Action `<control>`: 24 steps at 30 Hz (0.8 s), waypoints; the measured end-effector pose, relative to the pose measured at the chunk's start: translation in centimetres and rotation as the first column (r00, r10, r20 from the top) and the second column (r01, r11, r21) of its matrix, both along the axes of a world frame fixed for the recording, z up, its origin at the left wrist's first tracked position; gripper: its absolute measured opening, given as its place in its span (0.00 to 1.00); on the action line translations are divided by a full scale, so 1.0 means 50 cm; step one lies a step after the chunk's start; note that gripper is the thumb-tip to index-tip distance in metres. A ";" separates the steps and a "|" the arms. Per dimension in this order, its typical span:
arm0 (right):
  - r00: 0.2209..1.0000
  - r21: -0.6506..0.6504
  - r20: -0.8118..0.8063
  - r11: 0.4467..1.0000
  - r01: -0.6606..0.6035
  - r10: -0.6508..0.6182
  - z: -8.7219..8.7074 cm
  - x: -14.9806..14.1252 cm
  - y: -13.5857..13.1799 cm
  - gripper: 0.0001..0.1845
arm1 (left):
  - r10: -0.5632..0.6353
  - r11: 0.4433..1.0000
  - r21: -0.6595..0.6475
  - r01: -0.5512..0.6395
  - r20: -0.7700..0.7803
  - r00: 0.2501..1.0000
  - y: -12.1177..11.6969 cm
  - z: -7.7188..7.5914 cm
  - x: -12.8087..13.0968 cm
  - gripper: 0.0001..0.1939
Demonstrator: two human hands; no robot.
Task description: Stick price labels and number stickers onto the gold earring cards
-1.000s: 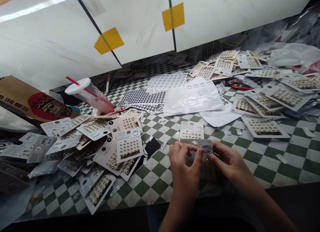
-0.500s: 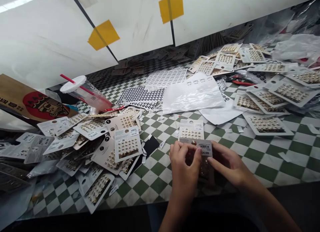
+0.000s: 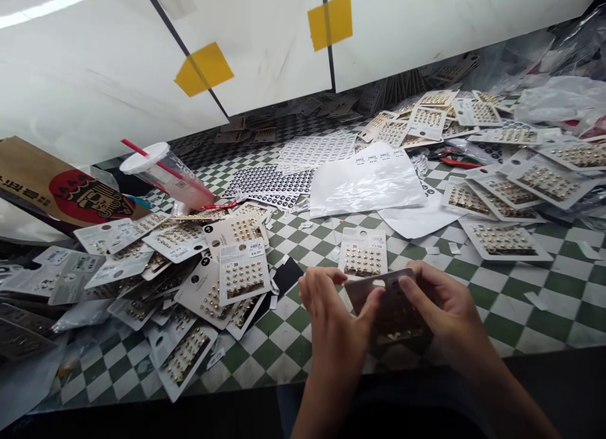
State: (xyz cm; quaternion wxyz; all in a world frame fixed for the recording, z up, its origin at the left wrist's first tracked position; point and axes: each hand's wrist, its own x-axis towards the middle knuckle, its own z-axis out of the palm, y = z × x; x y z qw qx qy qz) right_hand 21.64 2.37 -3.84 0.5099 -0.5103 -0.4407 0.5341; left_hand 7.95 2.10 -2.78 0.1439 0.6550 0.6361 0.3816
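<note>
Right now the left hand [image 3: 331, 319] and right hand [image 3: 447, 313] have a dark-backed card of studs [image 3: 391, 310] over the green-and-white checkered counter [image 3: 279, 357]! The right fingertips [image 3: 409, 284] pinch its top edge, while the left thumb presses its lower-left side and the other left fingers curl loosely. Just beyond sits a white stud card [image 3: 363, 253], with a heap of carded studs [image 3: 241, 275] off to the left.

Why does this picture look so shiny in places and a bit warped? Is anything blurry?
In the head view, overhead light leaves a white streak on the glossy white panel, and the crinkled plastic sheet shines. The checkered counter looks stretched by a wide lens. The dark card between the left hand and right hand looks slightly soft.
</note>
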 end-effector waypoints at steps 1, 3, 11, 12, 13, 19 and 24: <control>0.999 -0.011 -0.005 0.999 -0.039 0.039 0.003 0.001 0.001 0.16 | -0.080 0.995 -0.054 0.084 0.075 0.994 0.000 0.005 -0.011 0.12; 0.989 -0.018 -0.003 0.989 -0.146 0.146 0.010 0.004 0.005 0.17 | -0.259 0.935 -0.175 0.310 0.260 0.930 0.002 0.016 -0.032 0.09; 0.883 -0.088 -0.193 0.889 -0.450 0.428 0.013 -0.002 0.014 0.23 | -0.667 0.708 -0.030 0.706 0.302 0.681 0.022 0.041 -0.079 0.14; 0.857 -0.096 -0.193 0.859 -0.502 0.479 0.015 -0.002 0.012 0.23 | -0.681 0.709 -0.017 0.705 0.241 0.692 0.024 0.041 -0.080 0.12; 0.830 -0.095 -0.168 0.829 -0.551 0.532 0.017 0.001 0.011 0.23 | -0.694 0.708 0.018 0.706 0.201 0.691 0.025 0.041 -0.080 0.11; 0.719 0.238 0.686 0.898 -0.371 0.115 0.005 0.109 0.083 0.14 | -0.724 0.662 0.005 0.749 0.265 0.638 0.023 0.046 -0.078 0.12; 0.132 0.312 0.949 0.784 -0.537 -0.287 -0.035 0.193 0.178 0.19 | -0.555 0.623 -0.426 0.656 0.351 0.754 0.052 0.018 -0.049 0.07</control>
